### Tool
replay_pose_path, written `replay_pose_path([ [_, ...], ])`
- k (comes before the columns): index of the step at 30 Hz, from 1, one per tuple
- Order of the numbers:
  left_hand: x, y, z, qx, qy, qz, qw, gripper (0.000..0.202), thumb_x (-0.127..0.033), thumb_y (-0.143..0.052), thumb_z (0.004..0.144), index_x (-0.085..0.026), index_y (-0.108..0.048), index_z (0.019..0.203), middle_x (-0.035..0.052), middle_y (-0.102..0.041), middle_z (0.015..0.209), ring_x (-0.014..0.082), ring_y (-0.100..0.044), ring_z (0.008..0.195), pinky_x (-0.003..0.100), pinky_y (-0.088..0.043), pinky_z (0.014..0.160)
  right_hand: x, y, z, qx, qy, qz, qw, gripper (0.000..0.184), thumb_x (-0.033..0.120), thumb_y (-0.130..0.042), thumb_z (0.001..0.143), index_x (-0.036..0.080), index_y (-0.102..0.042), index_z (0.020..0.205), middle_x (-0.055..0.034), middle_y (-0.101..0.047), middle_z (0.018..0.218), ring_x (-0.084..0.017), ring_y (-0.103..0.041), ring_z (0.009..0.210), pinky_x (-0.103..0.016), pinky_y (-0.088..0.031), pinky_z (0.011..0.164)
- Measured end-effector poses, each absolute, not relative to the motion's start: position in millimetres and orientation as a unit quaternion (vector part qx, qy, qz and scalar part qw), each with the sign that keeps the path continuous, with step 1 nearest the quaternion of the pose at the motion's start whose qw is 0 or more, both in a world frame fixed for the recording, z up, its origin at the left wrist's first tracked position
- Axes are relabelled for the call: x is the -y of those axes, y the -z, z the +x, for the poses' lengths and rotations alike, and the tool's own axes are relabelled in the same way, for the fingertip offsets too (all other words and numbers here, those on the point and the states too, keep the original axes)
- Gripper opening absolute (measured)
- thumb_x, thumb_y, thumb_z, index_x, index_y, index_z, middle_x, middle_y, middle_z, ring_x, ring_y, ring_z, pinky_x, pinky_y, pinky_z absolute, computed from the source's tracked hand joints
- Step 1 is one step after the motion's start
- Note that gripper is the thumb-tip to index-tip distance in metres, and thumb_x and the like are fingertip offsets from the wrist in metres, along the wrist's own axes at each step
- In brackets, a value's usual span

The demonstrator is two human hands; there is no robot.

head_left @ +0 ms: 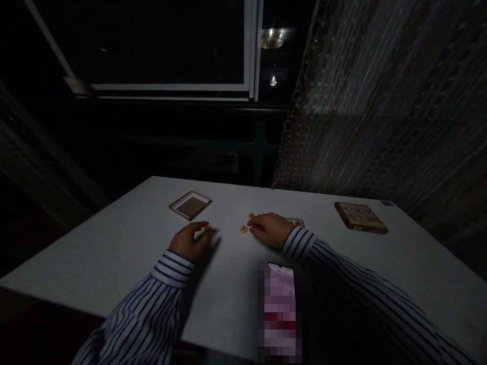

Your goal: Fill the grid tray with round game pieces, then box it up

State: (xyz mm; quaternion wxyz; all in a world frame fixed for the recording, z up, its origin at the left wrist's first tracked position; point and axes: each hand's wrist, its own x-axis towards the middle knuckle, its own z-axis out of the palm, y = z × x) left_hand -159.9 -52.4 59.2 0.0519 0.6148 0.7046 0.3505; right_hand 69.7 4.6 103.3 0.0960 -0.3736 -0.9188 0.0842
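Observation:
My left hand [190,241] is raised over the white table, left of centre, with a small round game piece [207,228] pinched between thumb and fingertips. It looks like a Chinese chess piece. My right hand [271,229] rests low over the table, thumb and index finger slightly apart, with nothing visible between them. Just left of its fingertips lies a pale disc with a red mark [243,229]. A second such disc [251,216] sits behind the index finger. Beyond the right wrist, a small tray of pieces [296,222] is partly hidden.
An open shallow box part [191,205] lies at the back left. At the right stands a brown printed box [360,217]. A phone [280,299], partly pixelated, lies near the front edge. Bead strings [353,101] hang behind the table. The room is dim.

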Motion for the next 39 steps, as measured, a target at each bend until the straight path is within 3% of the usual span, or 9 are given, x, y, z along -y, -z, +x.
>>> replay_pose_path([
  [6, 45.1, -39.4, -192.3, -0.714, -0.377, 0.59, 0.033, 0.032, -0.036, -0.055, 0.063, -0.017, -0.06, 0.088, 0.0102, -0.064, 0.084, 0.023, -0.059, 0.078, 0.033, -0.047, 0.067, -13.9, -100.6, 33.2, 0.928, -0.081, -0.355, 0.076, 0.032, 0.031, -0.036, 0.077, 0.021, -0.056, 0.1, -0.0034, -0.06, 0.098, -0.016, -0.053, 0.091, -0.025, -0.036, 0.078],
  [10, 34.0, -30.6, -202.9, -0.734, -0.336, 0.585, 0.073, 0.033, -0.033, -0.053, 0.063, -0.018, -0.059, 0.092, 0.0071, -0.065, 0.081, 0.0205, -0.06, 0.076, 0.031, -0.047, 0.07, -18.7, -97.2, 9.6, 0.927, -0.081, -0.361, 0.054, 0.032, 0.03, -0.036, 0.077, 0.022, -0.055, 0.102, -0.0035, -0.059, 0.101, -0.017, -0.052, 0.094, -0.027, -0.035, 0.081],
  [19, 9.0, -14.4, -208.9, -0.689, -0.304, 0.646, 0.125, 0.035, -0.03, -0.052, 0.063, -0.019, -0.057, 0.096, 0.0061, -0.063, 0.094, 0.0193, -0.057, 0.087, 0.029, -0.043, 0.078, -31.5, -78.6, -22.2, 0.923, -0.069, -0.375, 0.049, 0.032, 0.027, -0.035, 0.077, 0.023, -0.055, 0.102, -0.0032, -0.058, 0.103, -0.018, -0.05, 0.096, -0.031, -0.037, 0.078],
  [39, 0.0, -16.2, -201.7, -0.675, -0.242, 0.695, 0.052, 0.028, -0.033, -0.043, 0.071, -0.021, -0.059, 0.091, 0.004, -0.064, 0.086, 0.0177, -0.057, 0.079, 0.027, -0.042, 0.07, -36.2, -70.7, -17.0, 0.921, -0.081, -0.375, 0.063, 0.033, 0.027, -0.034, 0.076, 0.022, -0.056, 0.101, -0.0046, -0.059, 0.1, -0.019, -0.051, 0.093, -0.031, -0.037, 0.075],
])
